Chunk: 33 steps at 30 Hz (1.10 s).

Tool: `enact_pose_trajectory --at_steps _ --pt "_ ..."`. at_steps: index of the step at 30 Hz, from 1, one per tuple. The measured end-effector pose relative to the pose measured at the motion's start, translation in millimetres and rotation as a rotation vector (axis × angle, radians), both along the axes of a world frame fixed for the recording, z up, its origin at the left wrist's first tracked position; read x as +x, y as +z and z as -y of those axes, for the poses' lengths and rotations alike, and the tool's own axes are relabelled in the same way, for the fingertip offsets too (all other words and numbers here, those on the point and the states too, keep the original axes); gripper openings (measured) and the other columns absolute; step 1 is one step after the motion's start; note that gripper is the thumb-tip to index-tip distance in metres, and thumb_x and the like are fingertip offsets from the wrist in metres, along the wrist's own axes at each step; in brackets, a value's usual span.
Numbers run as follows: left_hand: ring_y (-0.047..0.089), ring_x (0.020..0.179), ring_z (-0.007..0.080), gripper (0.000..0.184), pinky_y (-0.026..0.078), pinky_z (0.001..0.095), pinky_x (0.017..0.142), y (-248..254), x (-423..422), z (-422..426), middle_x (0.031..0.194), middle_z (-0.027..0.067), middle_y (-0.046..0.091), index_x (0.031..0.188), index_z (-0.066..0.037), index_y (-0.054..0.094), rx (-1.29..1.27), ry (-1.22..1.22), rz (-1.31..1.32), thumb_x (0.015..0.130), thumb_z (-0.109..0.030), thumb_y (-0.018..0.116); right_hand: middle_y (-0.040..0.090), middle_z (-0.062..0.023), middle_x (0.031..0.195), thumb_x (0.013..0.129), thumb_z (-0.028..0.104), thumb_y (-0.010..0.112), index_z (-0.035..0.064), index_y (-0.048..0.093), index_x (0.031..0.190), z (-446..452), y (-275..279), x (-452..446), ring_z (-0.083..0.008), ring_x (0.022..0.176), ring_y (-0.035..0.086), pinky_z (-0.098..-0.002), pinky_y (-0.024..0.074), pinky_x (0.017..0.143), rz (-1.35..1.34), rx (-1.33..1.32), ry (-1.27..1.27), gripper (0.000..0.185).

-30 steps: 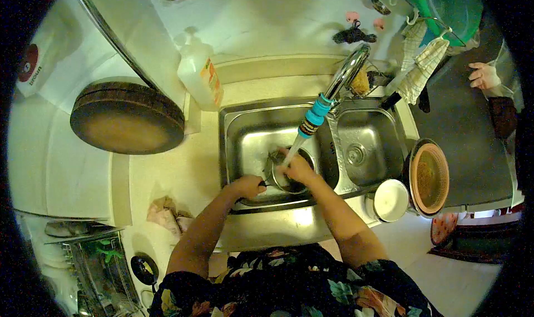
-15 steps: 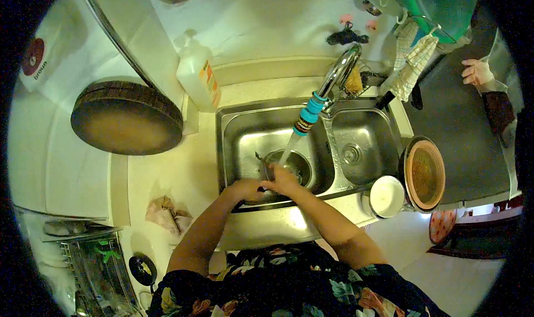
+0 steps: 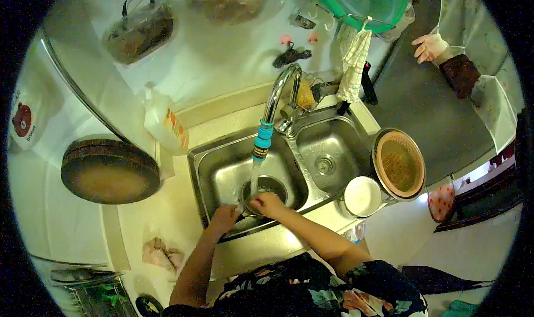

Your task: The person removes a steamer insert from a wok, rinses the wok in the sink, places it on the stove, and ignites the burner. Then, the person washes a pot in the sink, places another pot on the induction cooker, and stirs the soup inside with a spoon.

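Observation:
Water point(image 3: 255, 178) runs from the curved faucet point(image 3: 272, 97) with its blue nozzle point(image 3: 261, 143) into the larger sink basin point(image 3: 214, 175). My right hand point(image 3: 268, 204) is closed at the foot of the stream, with its fingertips curled in. My left hand point(image 3: 224, 219) is closed just beside it, lower and to the left. A small shiny piece point(image 3: 240, 209) shows at its fingertips, too blurred to name. Beneath the stream lies a dark round shape point(image 3: 278, 188); whether it is a bowl or the drain I cannot tell.
A white pot point(image 3: 362, 197) and a strainer point(image 3: 400, 164) in a bowl stand right of the sink. Left are a soap bottle point(image 3: 166, 125), a thick round board point(image 3: 110, 171) and a crumpled cloth point(image 3: 161, 254). A checked towel point(image 3: 354, 64) hangs behind the smaller basin point(image 3: 328, 144).
The view has shifted, so the sink appears lower and further left. My hands have moved slightly apart. The dark pointed thing seen by my right fingers no longer shows clearly.

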<state>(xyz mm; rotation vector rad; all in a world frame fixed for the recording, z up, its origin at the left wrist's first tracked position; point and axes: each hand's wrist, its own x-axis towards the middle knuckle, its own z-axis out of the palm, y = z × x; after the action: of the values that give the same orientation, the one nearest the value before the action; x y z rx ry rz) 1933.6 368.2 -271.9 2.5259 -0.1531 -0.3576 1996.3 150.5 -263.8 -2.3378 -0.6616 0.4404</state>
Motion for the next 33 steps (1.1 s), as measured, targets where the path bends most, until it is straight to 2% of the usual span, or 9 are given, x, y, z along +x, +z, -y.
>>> enact_pose_trajectory --at_steps 3,6,7,9,12,19,23,27,33 --pt "0.063 0.084 0.0303 0.043 0.051 0.0383 0.078 13 11 27 0.094 0.0198 0.065 0.112 0.003 0.060 -0.387 0.237 0.128 0.088 -0.033 0.060 0.066 -0.0156 0.101 0.088 0.015 0.064 0.0002 0.066 0.096 26 -3 -8 -0.0236 0.088 0.064 -0.0328 0.0508 0.079 0.100 0.885 -0.135 0.017" --pt "0.062 0.081 0.0241 0.039 0.052 0.0355 0.074 -2 39 66 0.092 0.0127 0.065 0.114 -0.002 0.058 -0.959 0.657 -0.330 0.091 -0.033 0.058 0.064 -0.0101 0.108 0.087 0.006 0.063 0.0006 0.065 0.099 40 53 -24 -0.0180 0.095 0.061 -0.0301 0.0483 0.085 -0.214 0.869 -0.351 0.013" --pt "0.062 0.079 0.0222 0.038 0.052 0.0347 0.070 20 44 83 0.092 0.0105 0.064 0.115 -0.004 0.057 -1.174 0.828 -0.487 0.091 -0.033 0.058 0.064 -0.0117 0.106 0.086 0.008 0.065 0.0007 0.065 0.100 39 45 -30 -0.0203 0.098 0.062 -0.0299 0.0476 0.088 -0.116 0.869 -0.369 0.015" --pt "0.061 0.073 0.0209 0.038 0.052 0.0313 0.059 -49 71 95 0.092 0.0093 0.062 0.117 -0.007 0.055 -1.722 0.666 -0.621 0.089 -0.032 0.062 0.065 -0.0118 0.105 0.084 0.008 0.067 0.0017 0.064 0.099 36 61 -38 -0.0229 0.098 0.062 -0.0305 0.0478 0.088 0.166 0.689 -0.262 0.016" --pt "0.060 0.070 0.0192 0.038 0.050 0.0301 0.052 -4 67 97 0.088 0.0087 0.060 0.117 -0.006 0.054 -1.484 0.601 -0.739 0.088 -0.026 0.065 0.064 -0.0124 0.105 0.080 0.004 0.068 0.0018 0.064 0.097 28 47 -45 -0.0280 0.099 0.061 -0.0331 0.0487 0.087 0.198 0.655 -0.176 0.017" --pt "0.060 0.070 0.0180 0.030 0.049 0.0312 0.055 -22 82 93 0.088 0.0098 0.062 0.114 -0.003 0.057 -0.994 0.551 -0.643 0.086 -0.012 0.063 0.057 -0.0157 0.117 0.075 -0.003 0.064 -0.0005 0.061 0.102 43 72 -34 -0.0335 0.109 0.055 -0.0404 0.0452 0.095 0.254 0.196 0.396 0.027" --pt "0.062 0.078 0.0242 0.034 0.050 0.0353 0.065 -26 86 90 0.091 0.0122 0.065 0.116 -0.004 0.058 -0.861 0.660 -0.265 0.082 -0.001 0.057 0.051 -0.0179 0.130 0.075 -0.007 0.059 -0.0010 0.059 0.115 47 71 -27 -0.0348 0.113 0.053 -0.0368 0.0425 0.099 0.273 0.414 0.266 0.041" --pt "0.062 0.087 0.0280 0.042 0.049 0.0383 0.071 -86 97 77 0.098 0.0135 0.066 0.118 -0.005 0.056 -0.716 0.612 -0.012 0.077 0.004 0.054 0.046 -0.0160 0.137 0.094 0.007 0.050 0.0014 0.053 0.126 54 75 -22 -0.0253 0.115 0.057 -0.0334 0.0443 0.096 -0.693 0.676 -0.100 0.033" --pt "0.062 0.086 0.0268 0.044 0.049 0.0370 0.070 -75 90 95 0.101 0.0150 0.064 0.116 -0.005 0.056 -0.776 0.731 -0.085 0.074 0.008 0.054 0.059 -0.0183 0.117 0.091 0.014 0.060 -0.0080 0.033 0.134 52 89 -23 -0.0275 0.090 0.067 -0.0301 0.0581 0.076 -1.243 0.838 -0.382 0.055"
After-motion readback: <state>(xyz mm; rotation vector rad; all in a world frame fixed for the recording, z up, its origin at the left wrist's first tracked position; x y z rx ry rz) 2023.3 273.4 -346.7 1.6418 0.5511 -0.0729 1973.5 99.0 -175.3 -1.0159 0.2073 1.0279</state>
